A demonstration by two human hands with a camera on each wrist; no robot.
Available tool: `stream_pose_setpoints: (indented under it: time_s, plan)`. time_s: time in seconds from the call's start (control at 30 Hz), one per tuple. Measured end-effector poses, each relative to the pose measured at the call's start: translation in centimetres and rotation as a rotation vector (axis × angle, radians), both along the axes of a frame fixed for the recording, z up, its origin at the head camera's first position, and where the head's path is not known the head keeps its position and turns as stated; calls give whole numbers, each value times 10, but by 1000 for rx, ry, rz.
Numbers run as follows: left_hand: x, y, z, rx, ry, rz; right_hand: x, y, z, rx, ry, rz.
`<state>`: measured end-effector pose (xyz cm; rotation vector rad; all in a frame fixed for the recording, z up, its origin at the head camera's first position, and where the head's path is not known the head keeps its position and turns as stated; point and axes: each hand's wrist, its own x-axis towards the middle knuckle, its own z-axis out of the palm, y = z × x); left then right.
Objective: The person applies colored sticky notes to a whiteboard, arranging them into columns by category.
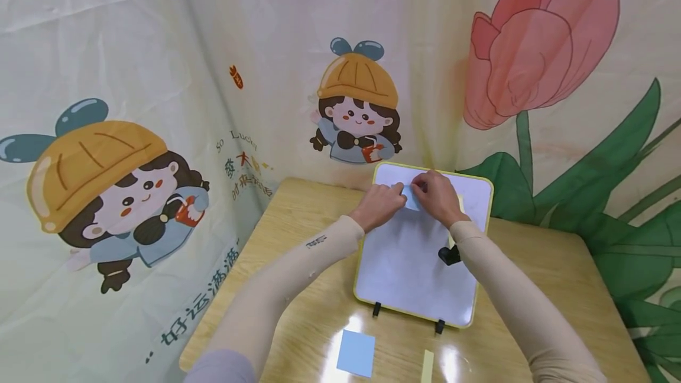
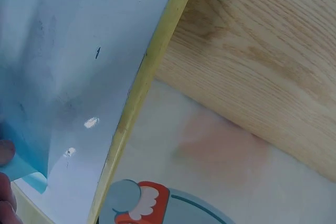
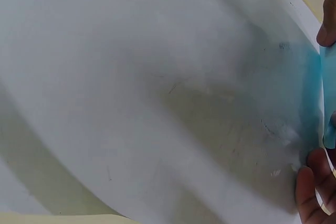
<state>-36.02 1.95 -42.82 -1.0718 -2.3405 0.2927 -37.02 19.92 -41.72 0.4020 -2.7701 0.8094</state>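
A small blue paper sheet [image 1: 411, 198] is held by both hands close over the upper part of a whiteboard [image 1: 415, 265] with a yellow rim. The left hand [image 1: 379, 204] pinches the sheet's left side; in the left wrist view its fingertips [image 2: 6, 153] are at the blue paper [image 2: 23, 167], whose corner curls. Opposite it, the right hand [image 1: 437, 195] pinches the right side. In the right wrist view the blue paper [image 3: 329, 82] stands off the board's surface [image 3: 131, 87], with fingers [image 3: 306, 192] by its lower end.
The whiteboard leans on a wooden table [image 1: 314, 312], with black feet [image 1: 440, 327] at its lower edge. A blue square sheet [image 1: 356, 352] and a pale yellow strip [image 1: 427, 365] lie in front. Near the right cuff is a small black object [image 1: 449, 255]. A printed curtain [image 1: 276, 123] hangs behind.
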Motion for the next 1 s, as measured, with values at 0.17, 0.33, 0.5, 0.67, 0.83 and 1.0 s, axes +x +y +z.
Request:
stream_pose_setpoints:
  time_s: [0.17,0.33,0.5,0.67,0.83,1.0]
  plan:
    - [1,1,-1,-10,2,10,0,-2,-3,-6,-10,-29]
    - [2,2,0,-14,-6,12,0,-2,-6,10,10,-57]
    - [1,2,0,-43,2,16,-2,-3,-7,22,29,-53]
    - [0,2,-3,-32,12,19,-2,-5,-7,28,34,-63]
    - [-2,2,-7,-12,13,16,-1,-6,-9,39,40,-71]
    - [-3,4,-8,-11,9,27,-1,-6,-10,39,75,-72]
